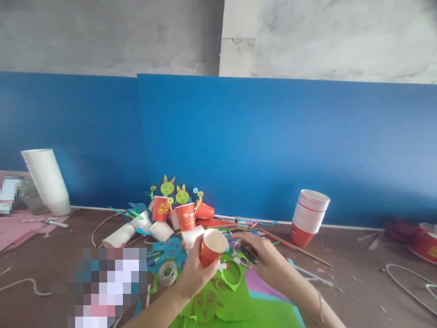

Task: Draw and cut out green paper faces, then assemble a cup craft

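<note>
My left hand [193,269] is wrapped around a red paper cup [209,256], its white open mouth tilted up toward me. To its right, my right hand [260,250] closes on a dark-handled tool [250,253]; its working end is too blurred to name the kind. Below the hands lie green paper sheets [235,305] with a rabbit face [205,304] drawn in red and a cut-out hole. A roll of tape [167,273] lies left of my left wrist. A marker with a red tip [223,266] shows just beside the cup.
Behind the hands stand two red cups with green rabbit heads [167,187], among tipped white cups [119,235] and coloured straws [235,223]. A stack of paper cups [310,218] is at right, a taller white stack [48,182] at left. A blue panel [273,150] borders the table.
</note>
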`<state>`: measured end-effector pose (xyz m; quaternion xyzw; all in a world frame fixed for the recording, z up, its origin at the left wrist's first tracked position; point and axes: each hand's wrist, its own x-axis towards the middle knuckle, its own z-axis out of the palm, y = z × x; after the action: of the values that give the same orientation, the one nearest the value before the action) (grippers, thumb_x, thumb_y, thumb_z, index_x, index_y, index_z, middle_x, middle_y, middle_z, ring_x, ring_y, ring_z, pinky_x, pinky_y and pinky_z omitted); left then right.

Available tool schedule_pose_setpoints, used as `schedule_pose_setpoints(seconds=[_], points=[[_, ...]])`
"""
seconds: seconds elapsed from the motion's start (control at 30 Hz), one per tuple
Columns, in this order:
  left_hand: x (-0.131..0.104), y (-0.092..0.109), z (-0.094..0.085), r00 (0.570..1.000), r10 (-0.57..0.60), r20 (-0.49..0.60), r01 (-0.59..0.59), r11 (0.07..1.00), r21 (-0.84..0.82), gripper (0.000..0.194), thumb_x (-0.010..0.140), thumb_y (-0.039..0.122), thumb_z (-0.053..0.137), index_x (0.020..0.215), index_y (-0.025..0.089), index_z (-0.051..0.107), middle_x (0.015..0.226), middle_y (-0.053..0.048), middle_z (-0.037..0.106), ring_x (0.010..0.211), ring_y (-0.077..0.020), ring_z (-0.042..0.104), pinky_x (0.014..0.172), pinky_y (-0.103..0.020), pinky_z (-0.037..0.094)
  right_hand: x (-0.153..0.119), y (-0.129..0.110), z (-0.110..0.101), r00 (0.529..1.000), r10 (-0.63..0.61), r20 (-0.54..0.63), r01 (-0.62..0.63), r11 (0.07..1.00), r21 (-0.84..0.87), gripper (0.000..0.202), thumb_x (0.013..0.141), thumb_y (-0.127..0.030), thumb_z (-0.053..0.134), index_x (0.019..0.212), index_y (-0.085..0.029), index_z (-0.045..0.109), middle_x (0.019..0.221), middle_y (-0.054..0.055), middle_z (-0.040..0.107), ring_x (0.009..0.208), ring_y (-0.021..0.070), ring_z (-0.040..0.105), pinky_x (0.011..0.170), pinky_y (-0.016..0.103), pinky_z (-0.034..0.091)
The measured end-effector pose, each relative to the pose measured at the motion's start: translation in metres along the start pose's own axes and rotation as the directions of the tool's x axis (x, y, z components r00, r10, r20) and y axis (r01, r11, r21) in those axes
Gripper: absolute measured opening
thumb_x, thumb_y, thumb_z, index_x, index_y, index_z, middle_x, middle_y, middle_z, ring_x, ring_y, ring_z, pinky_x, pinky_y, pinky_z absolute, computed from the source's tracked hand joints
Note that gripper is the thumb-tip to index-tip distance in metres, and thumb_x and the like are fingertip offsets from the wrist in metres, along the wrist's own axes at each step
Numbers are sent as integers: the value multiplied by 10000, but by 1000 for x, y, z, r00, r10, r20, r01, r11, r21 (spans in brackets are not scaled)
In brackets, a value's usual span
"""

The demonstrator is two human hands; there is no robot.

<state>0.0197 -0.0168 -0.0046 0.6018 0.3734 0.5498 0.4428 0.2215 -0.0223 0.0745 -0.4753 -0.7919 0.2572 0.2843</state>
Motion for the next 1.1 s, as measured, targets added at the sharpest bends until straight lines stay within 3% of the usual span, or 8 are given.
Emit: schedule_pose_setpoints(seconds=[0.13,0.33,0.77,1.1], points=[[-2,2,2,992,44,116,-42,999,-17,496,746,242,644,1202,198,455,1164,-99,612,1053,-259,585,916,-379,473,-1,-15,15,993,-112,36,116,984,-138,448,814,-53,388,1140,-238,635,1007,85,670,946,220,594,813,316,437],[-2,0,2,986,44,159,-33,997,-70,549,753,296,664,1230,185,417,1205,-134,592,1088,-284,577,944,-416,465,-2,-7,23,995,-77,66,90,972,-218,441,846,-71,372,1173,-230,622,961,86,647,879,197,589,781,289,433],[-3,-4,1,996,41,76,-38,998,-43,613,684,322,732,1211,183,453,1107,-125,627,1019,-285,595,900,-412,479,-4,-17,25,996,-46,73,68,941,-330,487,815,-40,369,1181,-249,613,885,72,607,820,184,562,698,252,411],[-5,-4,2,989,57,134,-56,998,-16,443,761,243,659,1130,182,422,1061,-111,607,976,-260,602,874,-405,477,-3,-10,34,995,-26,96,66,892,-446,597,714,28,390,1210,-237,592,908,85,574,808,201,564,669,265,389]])
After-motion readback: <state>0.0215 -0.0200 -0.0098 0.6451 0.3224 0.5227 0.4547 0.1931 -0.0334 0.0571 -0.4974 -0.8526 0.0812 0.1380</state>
